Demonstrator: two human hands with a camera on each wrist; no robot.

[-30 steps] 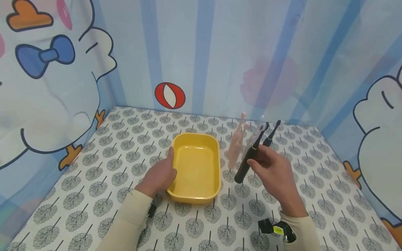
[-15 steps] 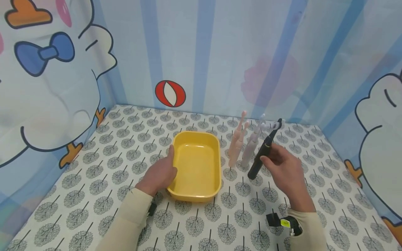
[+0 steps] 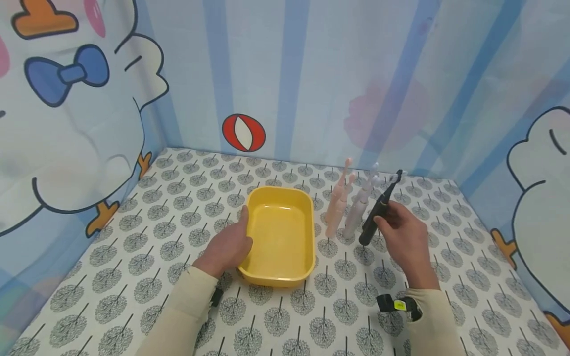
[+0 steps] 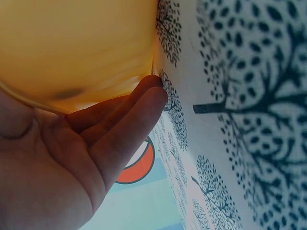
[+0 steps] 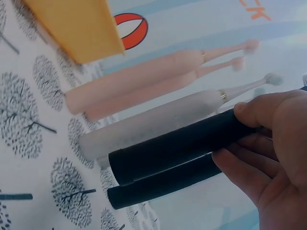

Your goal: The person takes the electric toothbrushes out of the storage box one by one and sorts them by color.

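Observation:
My left hand (image 3: pixel 227 247) grips the left wall of a yellow rectangular tub (image 3: pixel 278 242), thumb over the rim and fingers along its outside. In the right wrist view, my right hand (image 5: pixel 283 139) pinches the upper handle of a black electric toothbrush (image 5: pixel 177 146) between thumb and fingers. Close beside it is a second black electric toothbrush (image 5: pixel 163 184), largely hidden in the head view. The held toothbrush stands upright, its base at or very near the table; I cannot tell whether it touches. To its left are upright pale grey electric toothbrushes (image 3: pixel 355 217).
Pink electric toothbrushes (image 3: pixel 337 217) stand upright between the tub and the grey ones. A tree-patterned cloth (image 3: pixel 178 222) covers the table. A cartoon-printed curtain (image 3: pixel 249 64) rises behind it and along both sides.
My right hand has carried the black toothbrush rightward, then slightly farther back, beside the other black one. The grey toothbrushes show more fully now. My left hand stays on the tub.

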